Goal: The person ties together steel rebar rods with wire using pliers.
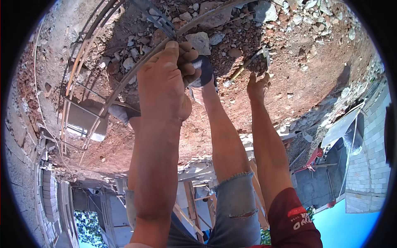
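Observation:
My left hand (167,68) is closed around a long thin bar (142,64) at the upper middle, its thumb near the corner of a metal rebar frame (155,20). To the right, my right hand (259,86) has its thumb and fingers apart. Just beyond those fingertips, a hammer-like tool (266,56) with a yellowish handle (240,73) is over the reddish soil. Contact between that hand and the tool cannot be made out.
Rubble and stones (198,42) surround my dark shoes (202,68). More long bars (78,70) form a frame at the left, beside a grey slab (87,118). Block walls (368,165), a red-handled object (316,155) and timber (191,202) show lower down.

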Motion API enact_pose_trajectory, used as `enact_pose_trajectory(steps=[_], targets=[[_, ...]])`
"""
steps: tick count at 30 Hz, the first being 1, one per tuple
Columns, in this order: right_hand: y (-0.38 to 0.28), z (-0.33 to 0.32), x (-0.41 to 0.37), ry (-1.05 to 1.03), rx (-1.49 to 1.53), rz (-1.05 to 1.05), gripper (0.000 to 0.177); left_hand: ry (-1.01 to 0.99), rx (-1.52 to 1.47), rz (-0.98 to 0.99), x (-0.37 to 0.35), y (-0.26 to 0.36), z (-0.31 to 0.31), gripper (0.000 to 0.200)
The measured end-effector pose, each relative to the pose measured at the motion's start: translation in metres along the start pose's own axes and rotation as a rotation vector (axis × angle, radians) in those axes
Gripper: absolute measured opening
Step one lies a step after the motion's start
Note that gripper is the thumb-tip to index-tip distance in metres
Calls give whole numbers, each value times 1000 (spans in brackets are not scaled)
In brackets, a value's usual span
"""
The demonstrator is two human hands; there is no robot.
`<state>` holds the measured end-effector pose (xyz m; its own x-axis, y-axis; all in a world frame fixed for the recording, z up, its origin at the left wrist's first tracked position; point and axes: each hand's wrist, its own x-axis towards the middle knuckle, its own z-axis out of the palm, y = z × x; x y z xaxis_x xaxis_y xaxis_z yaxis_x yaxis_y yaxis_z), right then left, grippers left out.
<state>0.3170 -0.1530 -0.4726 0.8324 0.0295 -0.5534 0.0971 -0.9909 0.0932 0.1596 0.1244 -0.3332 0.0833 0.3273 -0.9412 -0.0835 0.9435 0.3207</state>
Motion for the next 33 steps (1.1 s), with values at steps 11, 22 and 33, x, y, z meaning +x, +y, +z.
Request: enact_pose_trajectory(steps=[11, 22, 33], targets=[[47, 6, 61, -10, 161, -53, 37, -314, -425, -71, 17, -35, -16, 53], [-14, -14, -13, -346, 702, 207, 55, -173, 626, 386, 56, -130, -11, 39], [-30, -17, -11, -66, 823, 151, 29, -107, 667, 330, 62, -117, -5, 46]])
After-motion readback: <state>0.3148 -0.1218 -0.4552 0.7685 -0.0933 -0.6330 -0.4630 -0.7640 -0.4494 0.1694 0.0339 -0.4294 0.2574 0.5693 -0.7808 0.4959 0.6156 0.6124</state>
